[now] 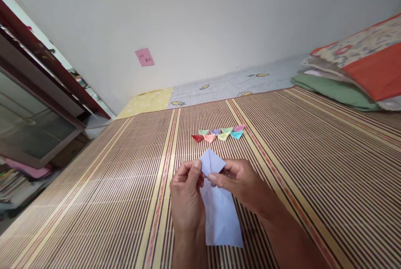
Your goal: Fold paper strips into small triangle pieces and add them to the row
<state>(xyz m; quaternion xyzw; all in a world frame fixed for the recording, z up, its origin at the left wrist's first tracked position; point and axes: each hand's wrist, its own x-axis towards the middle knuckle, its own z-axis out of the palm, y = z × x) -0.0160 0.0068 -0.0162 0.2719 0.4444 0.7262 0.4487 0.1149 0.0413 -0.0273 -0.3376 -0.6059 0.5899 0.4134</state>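
Note:
A small pale-blue folded paper, shaped like a diamond with a crease down its middle, is held up between both hands. My left hand pinches its left corner between thumb and fingers. On the opposite side my right hand grips it, the thumb pressing near the bottom point and the fingers partly hidden behind. Below the hands lies a creased pale-blue paper strip; whether it joins the folded piece cannot be made out. Beyond the hands, several small folded paper pieces in various colours lie in two rows.
A striped bamboo mat covers the bed. Folded cloths and an orange patterned cushion are piled at the right. A pink note is on the white wall. At the left stands a glass-fronted cabinet.

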